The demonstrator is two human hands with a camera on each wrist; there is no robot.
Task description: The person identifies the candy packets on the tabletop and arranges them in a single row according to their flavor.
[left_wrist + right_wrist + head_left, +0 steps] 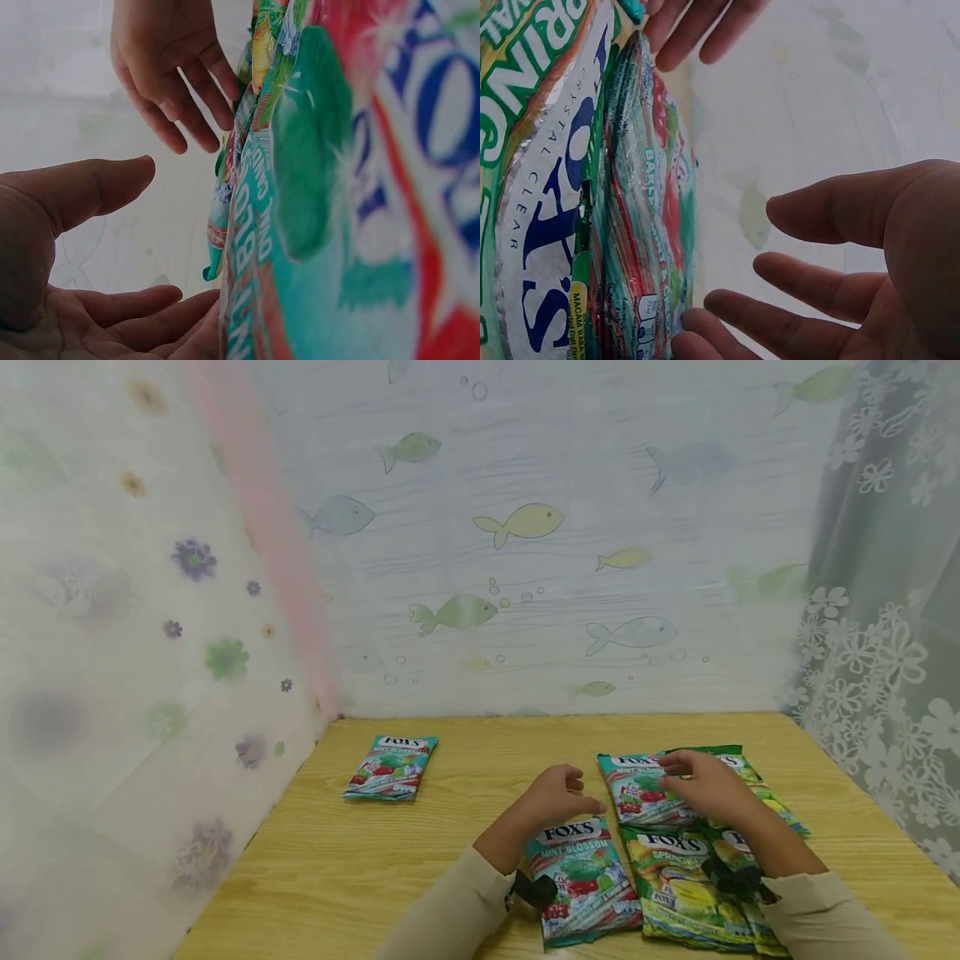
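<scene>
In the head view my left hand (555,797) hovers just above a teal Mint Blossom candy bag (585,881) at the table's near side. Its fingers are loosely bent, with a gap to the thumb and nothing between them in the left wrist view. My right hand (705,787) is over a second teal candy bag (641,793), farther back. The right wrist view shows that hand's thumb and fingers spread apart, fingertips (697,322) close beside the bag; whether they touch it I cannot tell. Yellow-green Spring candy bags (682,893) lie under my right wrist.
Another teal candy bag (393,768) lies alone at the back left of the wooden table (360,877). More yellow-green bags (776,802) lie partly behind my right arm. Patterned cloth (525,635) hangs along the back and sides.
</scene>
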